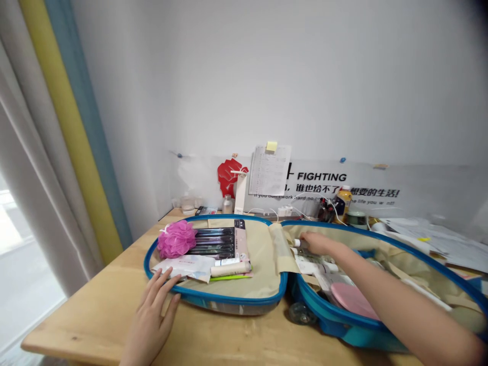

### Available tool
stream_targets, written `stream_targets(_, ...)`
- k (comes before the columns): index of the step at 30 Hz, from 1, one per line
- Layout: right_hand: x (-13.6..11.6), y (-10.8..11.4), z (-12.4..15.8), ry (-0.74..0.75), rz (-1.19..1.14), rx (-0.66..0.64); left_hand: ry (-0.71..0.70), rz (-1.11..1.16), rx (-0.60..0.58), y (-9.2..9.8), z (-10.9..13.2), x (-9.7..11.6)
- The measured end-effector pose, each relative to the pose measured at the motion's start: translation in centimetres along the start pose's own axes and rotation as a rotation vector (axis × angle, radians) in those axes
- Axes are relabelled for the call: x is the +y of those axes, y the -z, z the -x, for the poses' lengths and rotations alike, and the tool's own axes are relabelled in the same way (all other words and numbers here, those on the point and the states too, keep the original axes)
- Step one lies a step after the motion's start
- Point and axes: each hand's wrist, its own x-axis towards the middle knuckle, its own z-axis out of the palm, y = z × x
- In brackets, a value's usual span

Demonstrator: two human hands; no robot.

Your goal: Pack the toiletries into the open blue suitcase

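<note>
One suitcase [215, 296] is lying open on the counter [95, 315]; going left to right; left hand [154, 305] is sitting at the suitcase's near-left rim, fingers spread, gripping nothing; one pink bath puff [176, 239] is filling the suitcase's far-left corner; one white packet [186, 265] is lying inside the suitcase's near-left rim; one carded pack [241, 241] of dark-handled items, handle count unclear, is lying just right of the puff in the suitcase's left half; two tubes [231, 268] and one thin green item [216, 278] are lying nearer the suitcase's front rim; right hand [314, 244] is working in the suitcase's right half, by its far-left corner; its fingers are curling beside a white-capped container [297, 243], can't tell if they're pinching it; other small containers there are overlapping, no firm count; one pink round item [353, 300] is lying nearer the suitcase's front; step in hand is looking like handling that container; next move is probably calling for a secure pinch, without dragging neighbours.
</note>
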Motion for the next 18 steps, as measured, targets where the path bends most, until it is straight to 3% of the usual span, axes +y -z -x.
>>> stream_targets(4, -0.2, 0.8, -0.1, -0.018, -0.001, 0.032, 0.008, 0.007, 0.005, 0.0, 0.0, 0.0)
stream_targets(9, -1.7, 4.6, 0.8, -0.017, -0.051, 0.204, -0.001, 0.010, 0.012, 0.1, -0.2, 0.3)
stream_targets(13, -6.6, 6.3, 1.3, 0.190, -0.125, 0.277, -0.002, 0.015, 0.007, 0.2, -0.3, 0.4)
stream_targets(18, -14.7, 4.3, 0.8, 0.489, -0.139, 0.177, 0.003, 0.009, 0.004, 0.2, -0.2, 0.2)
